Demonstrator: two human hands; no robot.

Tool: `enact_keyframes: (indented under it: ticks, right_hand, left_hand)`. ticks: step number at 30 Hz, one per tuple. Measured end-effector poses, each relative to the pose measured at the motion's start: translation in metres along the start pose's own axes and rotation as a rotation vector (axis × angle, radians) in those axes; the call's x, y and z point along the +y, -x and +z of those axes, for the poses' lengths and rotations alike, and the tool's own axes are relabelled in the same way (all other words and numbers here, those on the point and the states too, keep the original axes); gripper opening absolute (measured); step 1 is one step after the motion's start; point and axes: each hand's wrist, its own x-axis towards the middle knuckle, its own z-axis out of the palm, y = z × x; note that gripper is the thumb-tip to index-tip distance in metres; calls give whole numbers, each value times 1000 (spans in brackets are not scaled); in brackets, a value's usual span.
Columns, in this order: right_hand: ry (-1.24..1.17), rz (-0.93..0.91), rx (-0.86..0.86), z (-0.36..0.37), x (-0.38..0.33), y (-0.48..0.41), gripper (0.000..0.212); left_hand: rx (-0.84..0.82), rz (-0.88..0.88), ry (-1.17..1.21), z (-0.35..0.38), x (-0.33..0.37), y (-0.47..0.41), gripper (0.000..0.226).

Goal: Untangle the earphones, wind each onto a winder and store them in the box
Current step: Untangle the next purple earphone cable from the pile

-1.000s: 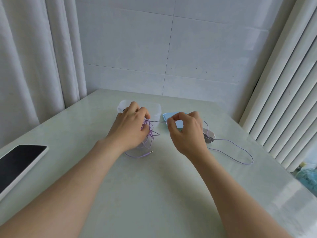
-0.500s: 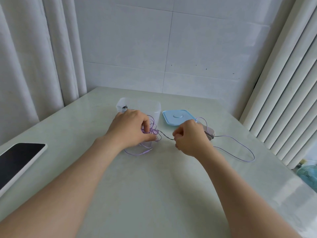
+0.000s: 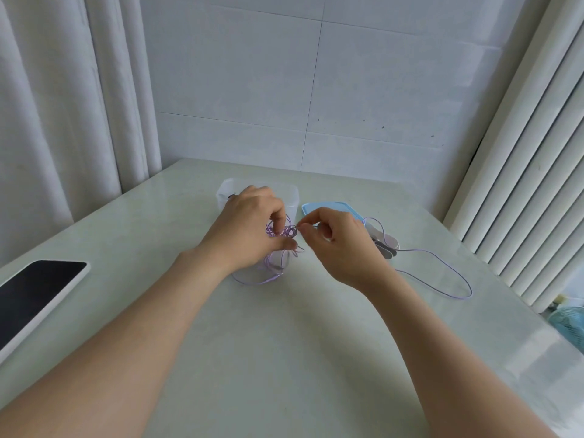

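Note:
A tangle of thin purple earphone cable (image 3: 286, 232) hangs between my hands above the pale table (image 3: 284, 358). My left hand (image 3: 249, 227) pinches the knot with thumb and curled fingers. My right hand (image 3: 341, 248) pinches a strand at the knot's right side. One loose loop of cable (image 3: 455, 279) trails over the table to the right, another (image 3: 252, 281) lies under my left hand. Flat winders (image 3: 387, 245) lie behind my right hand. The clear plastic box (image 3: 292, 197) stands behind my left hand, its blue lid (image 3: 328, 207) beside it.
A phone (image 3: 34, 292) with a dark screen lies at the table's left edge. Curtains hang at the left, a white ribbed radiator (image 3: 521, 184) stands at the right, and a tiled wall is behind. A teal object (image 3: 568, 324) sits on the floor at the right.
My right hand moved left and up, from a taut strand pulled rightward back to the knot. My left hand shifted slightly while keeping its hold on the tangle.

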Motion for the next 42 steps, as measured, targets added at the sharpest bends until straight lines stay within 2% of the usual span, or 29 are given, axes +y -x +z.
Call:
enact_keyframes:
  ticks: [3,6,10,14,18,21,26,28,30,31,33,34,37,42]
  right_hand:
    - [52,-62,122,-1,0,-1,12]
    - [43,-83,233,-2,3,-4,9]
    - [3,-85,282,-7,3,-4,9]
    - [-10,-77,311,-9,5,-4,14]
    - [-22,-76,305,-9,3,-3,13]
    - [-76,-53,360,-9,3,-4,12]
    - [-465,98,289,-13,-3,-4,11]
    - [-414,105,244,-14,-2,-3,11]
    - [-258,29,209,-13,1,-2,10]
    - [-200,-13,199,-12,2,-2,10]
    - [-142,-65,190,-11,4,-2,9]
    - [-125,-82,189,-10,5,-2,8]
    - [-121,-115,191,-12,5,-2,8]
    - [-154,-83,201,-13,5,-2,8]
  left_hand:
    - [38,-25,127,-5,10,0,57]
    - [33,-145,257,-11,19,1,63]
    - [46,-211,360,-17,24,1,58]
    - [168,-284,541,-16,19,-4,43]
    - [269,-323,221,-13,6,-4,36]
    - [242,-390,19,-13,5,0,41]
    - [177,-455,-194,-17,10,2,51]
    - [114,-443,-225,-17,10,2,43]
    - [76,-389,-237,-14,7,2,17]
    - [64,-350,-207,-13,7,1,8]
    - [24,-214,-42,-14,16,0,40]
    - [-6,-190,93,-16,23,0,46]
    - [-125,-213,405,-17,37,1,26]
    - [-63,-236,474,-13,31,1,14]
